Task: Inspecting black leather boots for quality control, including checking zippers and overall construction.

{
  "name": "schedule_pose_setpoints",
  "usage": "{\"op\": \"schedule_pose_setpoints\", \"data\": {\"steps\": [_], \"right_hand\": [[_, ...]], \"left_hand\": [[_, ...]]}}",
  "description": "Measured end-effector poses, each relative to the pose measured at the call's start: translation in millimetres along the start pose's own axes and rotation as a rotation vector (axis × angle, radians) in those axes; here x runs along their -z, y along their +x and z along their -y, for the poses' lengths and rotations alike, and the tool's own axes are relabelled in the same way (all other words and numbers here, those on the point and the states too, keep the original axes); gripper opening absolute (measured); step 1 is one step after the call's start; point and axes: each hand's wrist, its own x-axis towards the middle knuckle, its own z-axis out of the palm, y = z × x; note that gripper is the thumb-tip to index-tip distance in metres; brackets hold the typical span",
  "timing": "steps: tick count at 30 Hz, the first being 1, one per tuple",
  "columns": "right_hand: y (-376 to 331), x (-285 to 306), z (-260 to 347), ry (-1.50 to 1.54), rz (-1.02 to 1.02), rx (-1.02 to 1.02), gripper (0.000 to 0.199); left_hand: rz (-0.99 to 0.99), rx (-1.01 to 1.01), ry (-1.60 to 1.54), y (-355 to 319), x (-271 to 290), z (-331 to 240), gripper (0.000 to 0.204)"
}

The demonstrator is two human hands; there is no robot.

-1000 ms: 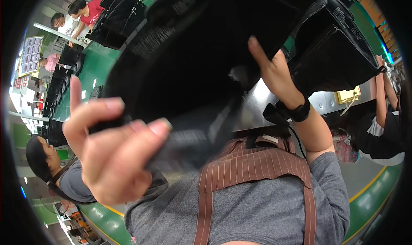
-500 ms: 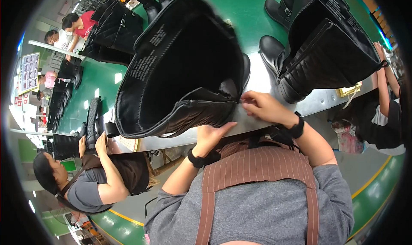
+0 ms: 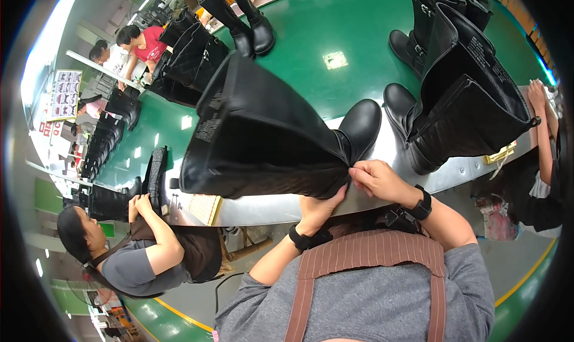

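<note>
Workroom with a green-topped table point(image 3: 311, 73), its near edge finished in bare metal. A tall black boot point(image 3: 269, 138) is at that edge, shaft leaning left, toe pointing away to the right. State of work: foot set at the metal strip; side opening gapes from rim towards ankle, so, judged from this view, its length remains unfastened. Right hand point(image 3: 379, 181): thumb and forefinger pinched together at the ankle end of the opening, possibly on a pull, too small to confirm. Left hand point(image 3: 320, 212): thumb against the boot's near side, just left of the pinch; other fingers hidden, grip cannot be told. Outward: a second boot point(image 3: 460, 129) just to the right; at left, a co-worker point(image 3: 128, 255) beside a quilted boot point(image 3: 156, 174).
</note>
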Motion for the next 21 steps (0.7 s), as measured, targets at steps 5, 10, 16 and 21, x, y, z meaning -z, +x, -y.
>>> {"op": "schedule_pose_setpoints", "data": {"steps": [5,10,16,21], "right_hand": [[2,2,26,-0.029,-0.020,-0.010,0.036],[-11,11,66,0.230,0.070,0.174,0.038],[-15,1,116,0.253,0.089,0.182,0.038],[-39,14,168,0.405,0.142,0.306,0.037]], "left_hand": [[-0.001,0.041,-0.162,8,-4,-4,0.036],[0.035,0.054,0.187,6,-5,-9,0.033],[0.005,-0.086,0.076,9,-5,-3,0.033],[0.017,-0.026,-0.008,9,-7,-12,0.043]]}}
